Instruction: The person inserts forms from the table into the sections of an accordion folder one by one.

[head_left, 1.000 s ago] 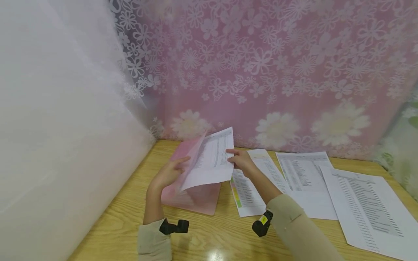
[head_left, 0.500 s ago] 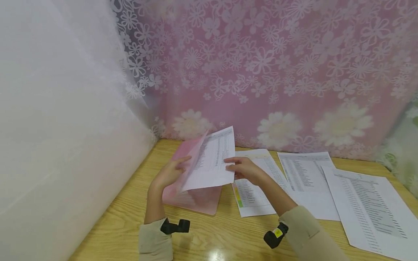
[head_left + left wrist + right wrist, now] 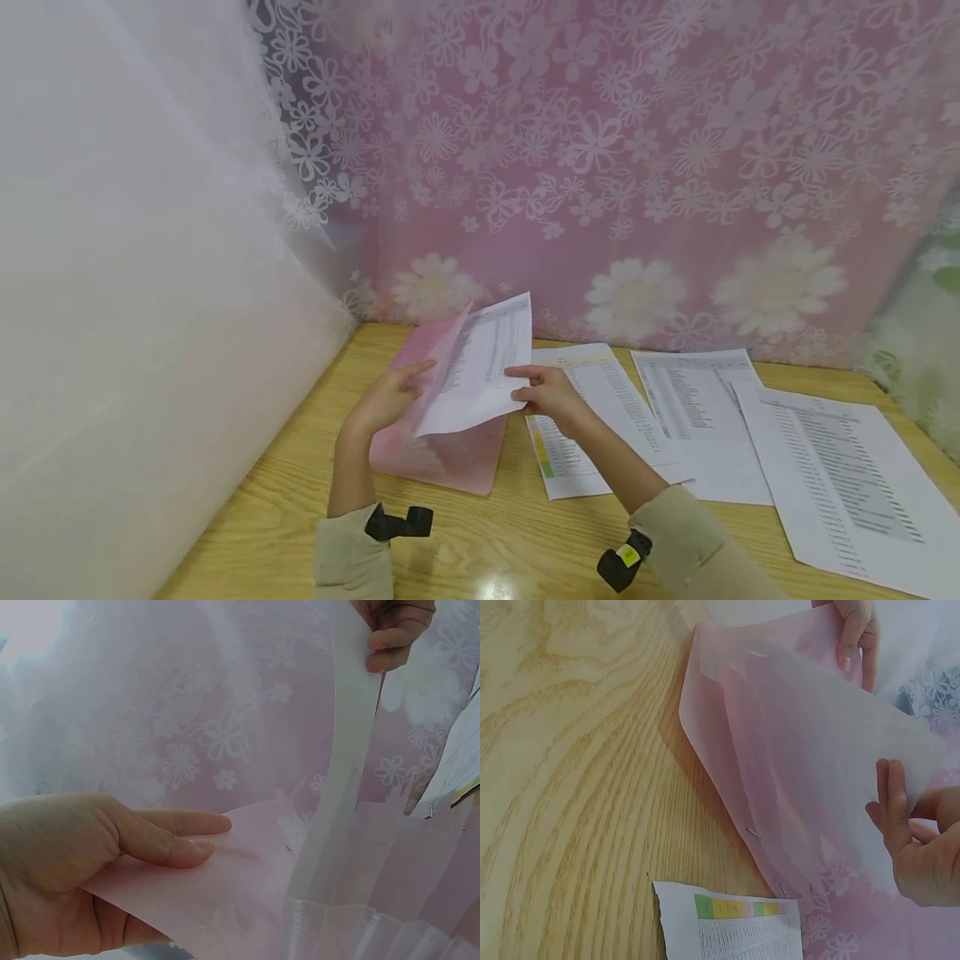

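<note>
A pink folder [image 3: 468,471] with clear plastic inner sleeves stands partly open on the table. My left hand [image 3: 386,402] pinches its raised cover between thumb and fingers; in the left wrist view the thumb lies on top of the pink cover [image 3: 225,892]. A printed white sheet [image 3: 483,367] slants up out of the folder, its left side behind the translucent pink cover. My right hand [image 3: 555,398] pinches the sheet near its lower right edge. In the right wrist view the sheet's pale back [image 3: 840,727] shows, with the right hand's fingers [image 3: 892,795] against it.
Right of the folder lies a printed sheet with coloured cells [image 3: 577,458]. Beyond it are a second printed sheet [image 3: 720,471] and a third [image 3: 862,483], partly overlapping. A floral pink curtain [image 3: 600,167] hangs behind the wooden table [image 3: 262,517]; a white sheet-like drape [image 3: 150,292] borders the left.
My right hand has slid down the right edge of the printed sheet, from mid-edge to near the lower corner. The left hand and folder have stayed nearly still.
</note>
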Available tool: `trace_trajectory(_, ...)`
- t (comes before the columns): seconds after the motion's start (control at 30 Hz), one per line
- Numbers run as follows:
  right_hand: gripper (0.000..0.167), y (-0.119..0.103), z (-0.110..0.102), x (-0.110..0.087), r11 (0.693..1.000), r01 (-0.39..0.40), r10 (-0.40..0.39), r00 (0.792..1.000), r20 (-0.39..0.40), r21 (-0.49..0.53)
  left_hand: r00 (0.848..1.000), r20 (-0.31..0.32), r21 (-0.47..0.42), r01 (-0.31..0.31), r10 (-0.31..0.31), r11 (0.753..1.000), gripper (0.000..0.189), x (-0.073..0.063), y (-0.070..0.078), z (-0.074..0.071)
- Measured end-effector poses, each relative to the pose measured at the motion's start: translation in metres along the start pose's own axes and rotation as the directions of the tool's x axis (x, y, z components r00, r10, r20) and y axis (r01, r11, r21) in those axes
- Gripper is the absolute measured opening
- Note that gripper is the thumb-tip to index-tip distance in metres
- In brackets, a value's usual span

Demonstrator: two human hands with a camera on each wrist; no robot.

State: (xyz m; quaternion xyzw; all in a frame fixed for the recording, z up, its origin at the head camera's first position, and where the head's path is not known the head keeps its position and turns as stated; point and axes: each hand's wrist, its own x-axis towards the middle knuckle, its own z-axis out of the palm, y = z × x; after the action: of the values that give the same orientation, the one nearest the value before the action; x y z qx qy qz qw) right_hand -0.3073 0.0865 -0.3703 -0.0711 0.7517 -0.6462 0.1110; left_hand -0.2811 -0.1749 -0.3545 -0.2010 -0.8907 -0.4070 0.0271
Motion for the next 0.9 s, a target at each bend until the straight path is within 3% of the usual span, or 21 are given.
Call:
trace_trajectory(0.47,0.040,-0.008,-0.006,0.002,1.000,0.026,-0.026,0.999,0.030,-0.012,1.000,-0.005,0.035,0.014,-0.014,0.999,0.046,-0.002,0.005,-0.001)
trace_trajectory(0.9,0.040,-0.007,0.028,0.003,1.000,0.026,-0.026,0.999,-0.039,-0.010,1.000,-0.016,0.069,0.023,-0.022,0.997,0.045,-0.001,0.008,-0.001)
